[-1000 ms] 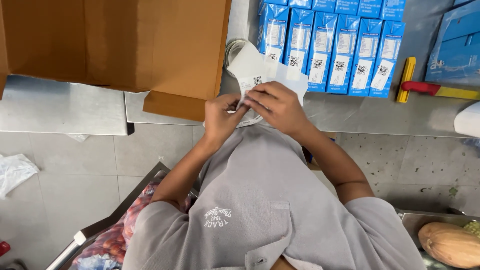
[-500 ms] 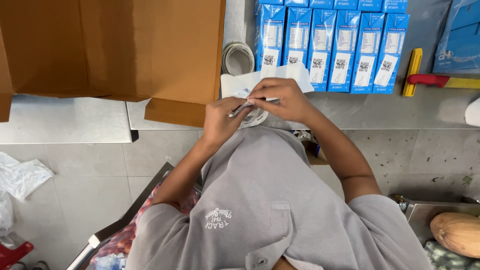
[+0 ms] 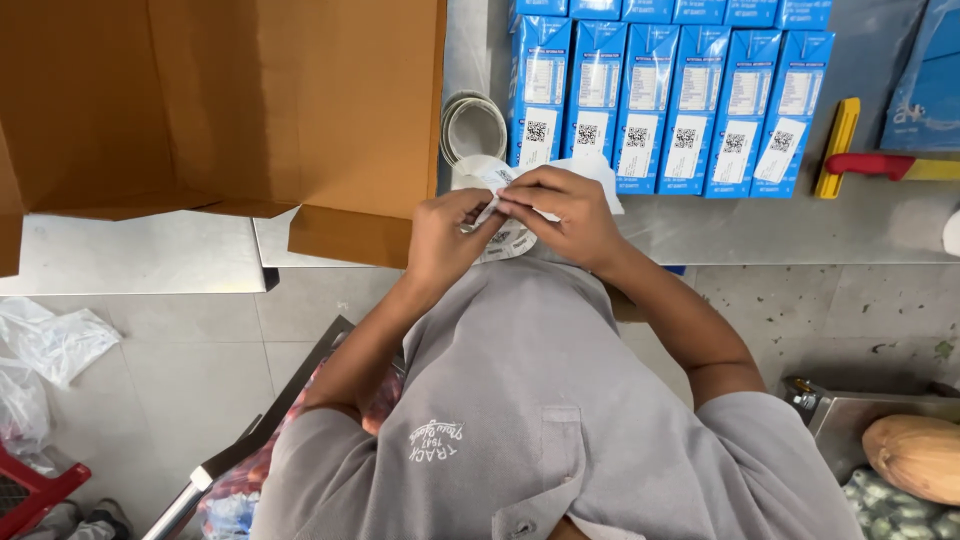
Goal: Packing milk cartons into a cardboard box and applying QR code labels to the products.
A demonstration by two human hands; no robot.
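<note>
Both my hands meet at the near edge of the steel table (image 3: 760, 235), just above my grey shirt. My left hand (image 3: 445, 240) and my right hand (image 3: 560, 215) pinch a white sticker label (image 3: 492, 208) between their fingertips, over a white roll of labels (image 3: 512, 240) that is mostly hidden beneath them. Right behind my hands stands a row of blue cartons (image 3: 660, 95), each with a white label on its front.
A large open cardboard box (image 3: 220, 110) fills the left of the table. A roll of clear tape (image 3: 473, 125) lies between box and cartons. A yellow-and-red cutter (image 3: 850, 160) lies at right. Plastic bags (image 3: 50, 345) lie on the tiled floor; a squash (image 3: 915, 455) sits lower right.
The large white label sheet that stood up above my hands has dropped low and mostly out of sight. My fingers have closed in on one small label, and the view has shifted slightly.
</note>
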